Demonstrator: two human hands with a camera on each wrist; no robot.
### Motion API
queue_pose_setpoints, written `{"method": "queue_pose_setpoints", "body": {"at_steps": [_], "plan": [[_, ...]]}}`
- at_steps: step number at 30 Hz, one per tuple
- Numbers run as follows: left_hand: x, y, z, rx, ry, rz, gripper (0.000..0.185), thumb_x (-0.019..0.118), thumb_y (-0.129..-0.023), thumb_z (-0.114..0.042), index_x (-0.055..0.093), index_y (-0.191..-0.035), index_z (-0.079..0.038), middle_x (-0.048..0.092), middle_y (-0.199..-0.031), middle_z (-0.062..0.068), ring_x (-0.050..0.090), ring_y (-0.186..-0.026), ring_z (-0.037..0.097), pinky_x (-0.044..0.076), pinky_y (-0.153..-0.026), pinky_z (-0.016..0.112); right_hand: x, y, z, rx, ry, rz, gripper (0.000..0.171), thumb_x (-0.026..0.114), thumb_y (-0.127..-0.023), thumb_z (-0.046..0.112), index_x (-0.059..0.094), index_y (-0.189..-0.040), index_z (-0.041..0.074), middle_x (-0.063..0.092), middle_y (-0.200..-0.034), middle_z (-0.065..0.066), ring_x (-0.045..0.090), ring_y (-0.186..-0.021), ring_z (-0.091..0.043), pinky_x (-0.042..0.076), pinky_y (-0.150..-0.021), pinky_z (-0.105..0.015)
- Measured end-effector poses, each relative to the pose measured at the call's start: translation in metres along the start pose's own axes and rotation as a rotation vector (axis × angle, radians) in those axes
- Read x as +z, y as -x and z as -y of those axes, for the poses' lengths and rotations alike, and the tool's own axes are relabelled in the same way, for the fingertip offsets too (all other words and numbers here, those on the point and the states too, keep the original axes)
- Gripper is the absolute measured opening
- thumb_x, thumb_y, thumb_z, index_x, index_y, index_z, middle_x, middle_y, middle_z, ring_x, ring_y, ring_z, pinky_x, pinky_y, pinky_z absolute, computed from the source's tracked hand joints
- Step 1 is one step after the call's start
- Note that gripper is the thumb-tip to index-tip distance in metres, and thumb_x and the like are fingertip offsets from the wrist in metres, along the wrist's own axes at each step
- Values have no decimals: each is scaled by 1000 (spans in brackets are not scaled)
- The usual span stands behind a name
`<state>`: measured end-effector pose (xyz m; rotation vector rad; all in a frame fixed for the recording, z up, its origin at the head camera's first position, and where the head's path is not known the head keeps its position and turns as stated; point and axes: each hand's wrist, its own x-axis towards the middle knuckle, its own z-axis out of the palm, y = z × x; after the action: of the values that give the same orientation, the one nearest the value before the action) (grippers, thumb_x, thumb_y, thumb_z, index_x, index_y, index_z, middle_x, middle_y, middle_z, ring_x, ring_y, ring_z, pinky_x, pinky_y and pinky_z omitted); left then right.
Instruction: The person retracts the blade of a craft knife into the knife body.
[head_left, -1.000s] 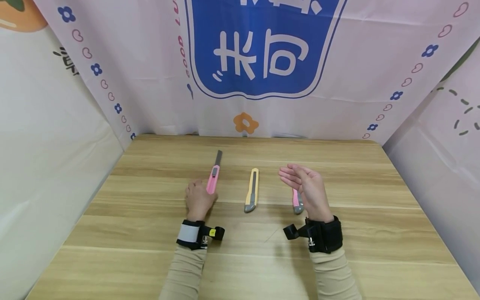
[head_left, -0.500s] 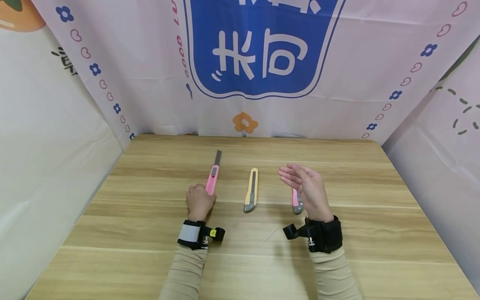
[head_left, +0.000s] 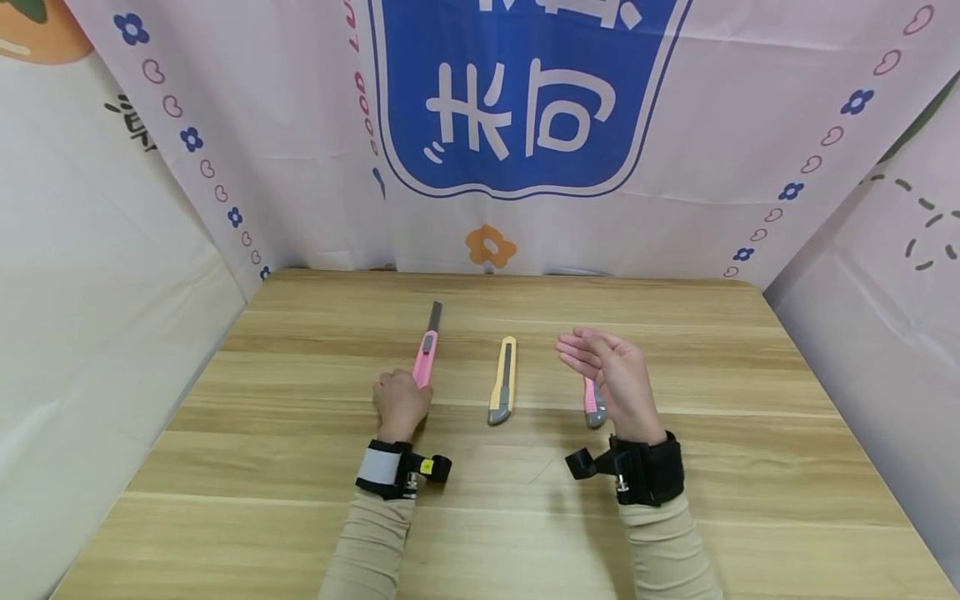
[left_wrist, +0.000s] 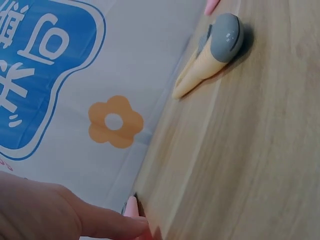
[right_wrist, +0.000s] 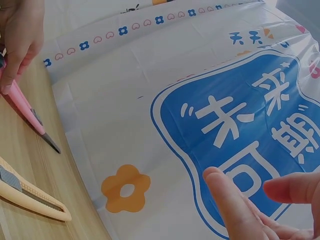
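My left hand (head_left: 402, 406) grips the rear of a pink utility knife (head_left: 425, 357) at the left of the table. Its grey blade sticks out of the front and points to the back edge; the handle's rear end is hidden under the hand. The right wrist view shows the thumb lying along this pink knife (right_wrist: 25, 107). My right hand (head_left: 624, 379) is held with straight fingers and thumb apart, nothing between them. It partly covers a second pink utility knife (head_left: 594, 404) with a grey end. Between the hands lies a yellow utility knife (head_left: 503, 381), blade in.
A wood-grain table (head_left: 480, 533) bears the knives. Behind it hangs a printed cloth (head_left: 322, 217) with a blue badge and an orange flower. More cloth closes off the left and right sides. Each wrist wears a black strap (head_left: 660, 471) with a small camera.
The left hand has drawn back slightly toward the body, and its fingers are a little more bunched on the pink knife. The right hand and the other knives have stayed in place.
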<state>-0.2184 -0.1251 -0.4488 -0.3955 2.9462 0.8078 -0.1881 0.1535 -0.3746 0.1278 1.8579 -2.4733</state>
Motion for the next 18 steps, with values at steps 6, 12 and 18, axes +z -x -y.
{"method": "queue_pose_setpoints", "body": {"at_steps": [6, 12, 18], "plan": [[-4, 3, -3, 30, 22, -26, 30, 62, -89, -16, 59, -97, 12, 53, -91, 21, 44, -84, 32, 31, -66, 30, 0, 0, -1, -1, -1, -1, 25, 48, -101, 15, 56, -118, -2, 76, -90, 7, 73, -92, -6, 59, -87, -23], [-10, 9, -12, 59, 110, -71, 35, 65, -89, -16, 62, -107, 13, 58, -100, 25, 48, -91, 34, 38, -70, 33, 2, 0, -2, 10, 0, -4, 23, 50, -100, 16, 57, -116, 0, 76, -90, 7, 73, -92, -7, 59, -88, -24], [-17, 23, -30, 139, 194, -132, 40, 68, -87, -13, 60, -115, 14, 59, -106, 29, 51, -99, 38, 47, -76, 42, 4, -1, -3, 21, -1, -6, 26, 51, -100, 16, 57, -118, -2, 76, -92, 5, 73, -94, -9, 59, -89, -24]]}}
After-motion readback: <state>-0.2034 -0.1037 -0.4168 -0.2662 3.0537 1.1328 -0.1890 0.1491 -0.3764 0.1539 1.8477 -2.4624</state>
